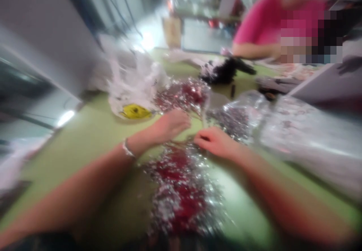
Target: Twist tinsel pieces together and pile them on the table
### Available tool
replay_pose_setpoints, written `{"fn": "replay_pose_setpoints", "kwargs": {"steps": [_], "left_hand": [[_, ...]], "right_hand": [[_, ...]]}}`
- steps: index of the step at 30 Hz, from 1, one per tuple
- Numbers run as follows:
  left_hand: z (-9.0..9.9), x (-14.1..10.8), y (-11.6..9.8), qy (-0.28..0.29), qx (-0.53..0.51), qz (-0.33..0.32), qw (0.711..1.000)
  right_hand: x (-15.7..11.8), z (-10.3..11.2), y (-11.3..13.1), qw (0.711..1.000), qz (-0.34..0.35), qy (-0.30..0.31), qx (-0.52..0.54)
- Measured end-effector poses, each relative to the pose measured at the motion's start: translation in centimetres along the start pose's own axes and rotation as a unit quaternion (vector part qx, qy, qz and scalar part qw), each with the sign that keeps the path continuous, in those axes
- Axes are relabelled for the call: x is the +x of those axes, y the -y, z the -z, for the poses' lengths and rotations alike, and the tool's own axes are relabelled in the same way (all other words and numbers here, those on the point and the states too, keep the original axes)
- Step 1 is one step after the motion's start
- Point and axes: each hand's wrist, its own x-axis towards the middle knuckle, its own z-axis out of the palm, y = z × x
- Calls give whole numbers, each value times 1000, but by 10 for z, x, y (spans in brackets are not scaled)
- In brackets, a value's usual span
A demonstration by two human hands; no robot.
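Note:
A red and silver tinsel garland lies on the pale green table, running from my body up to my hands. My left hand is closed, with its fingers curled down just above the garland's far end; whatever they grip is hidden. Close by on the right, my right hand is also closed, thumb and fingers pinched beside thin strands at that same end. Blur hides what is between them. Beyond both hands sits a second pile of red and silver tinsel.
A white plastic bag with a yellow patch stands at the back left. Silvery tinsel in clear plastic and a large clear plastic sheet lie right. A black bundle is further back, near a person in pink.

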Motion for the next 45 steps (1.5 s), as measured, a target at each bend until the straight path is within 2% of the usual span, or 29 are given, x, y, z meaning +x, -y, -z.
{"fn": "replay_pose_setpoints", "kwargs": {"steps": [2, 3, 5, 7, 10, 14, 16, 18, 20, 23, 25, 28, 30, 33, 36, 39, 42, 45], "left_hand": [[1, 10, 8, -4, 92, 0, 996], [0, 14, 11, 6, 135, -5, 991], [-6, 23, 16, 20, 201, -13, 979], [-12, 29, 19, 20, 250, -14, 968], [-19, 38, 25, 5, 295, -12, 956], [-23, 47, 32, -15, 290, 13, 957], [-23, 50, 32, -41, 248, 29, 967], [-22, 50, 30, -69, 186, 41, 979], [-17, 47, 27, -98, 121, 48, 987], [-7, 37, 22, -161, 19, 65, 985], [-2, 29, 17, -227, -69, 90, 967], [-1, 19, 13, -317, -201, 148, 915], [-2, 14, 15, -356, -281, 185, 872], [-4, 10, 25, -387, -383, 218, 810], [0, 8, 37, -403, -447, 249, 758], [4, 6, 45, -383, -498, 284, 724], [6, 4, 49, -352, -535, 290, 711], [8, 4, 49, -339, -550, 261, 717]], "right_hand": [[-1, 1, -1, 998, 53, 25, -5], [-2, 3, -2, 997, 71, 19, -16], [-2, 7, -6, 995, 76, -41, -50], [-3, 14, -12, 988, 53, -122, -71], [-3, 27, -27, 976, 11, -205, -77], [0, 43, -50, 943, -71, -301, -127], [1, 47, -59, 938, -98, -284, -175], [3, 47, -64, 940, -97, -234, -228], [3, 45, -63, 939, -86, -187, -275], [2, 40, -55, 920, -116, -152, -341], [1, 37, -49, 910, -131, -135, -368], [0, 34, -44, 919, -87, -89, -373], [0, 31, -44, 920, -65, -67, -380], [2, 26, -47, 905, -75, -69, -413], [5, 21, -50, 895, -64, -79, -433], [5, 21, -49, 906, -55, -103, -406], [5, 23, -48, 929, -84, -155, -325], [4, 24, -50, 946, -82, -203, -239]]}}
